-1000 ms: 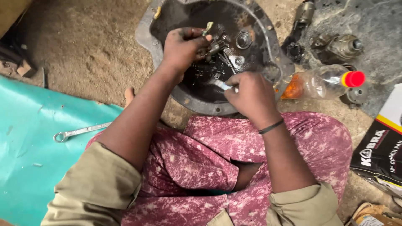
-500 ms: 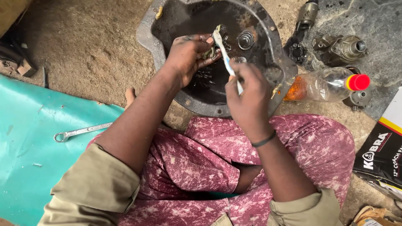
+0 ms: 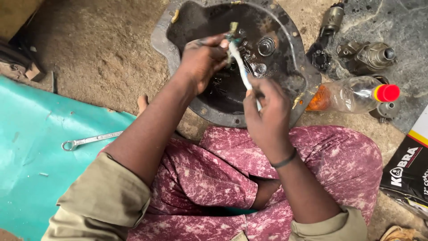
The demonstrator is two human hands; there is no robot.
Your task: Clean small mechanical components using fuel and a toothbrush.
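A dark, oily round metal housing [image 3: 294, 49] lies on the dirt floor in front of my knees, with small metal parts [image 3: 265, 47] in its hollow. My right hand [image 3: 267, 118] grips the handle of a white toothbrush [image 3: 240, 67], whose head points up and away over the housing. My left hand [image 3: 203, 60] is closed on a small dark part [image 3: 232, 38] right at the brush head. Both hands hover above the housing's middle.
A clear plastic bottle with a red cap [image 3: 352, 94] lies right of the housing, near several metal parts [image 3: 370, 56]. A spanner [image 3: 91, 140] rests on a teal sheet [image 3: 31, 156] at left. A dark box [image 3: 408, 174] sits at the right edge.
My right hand has lifted the toothbrush from low in the housing and turned its head up to my left hand, which has risen with the small part.
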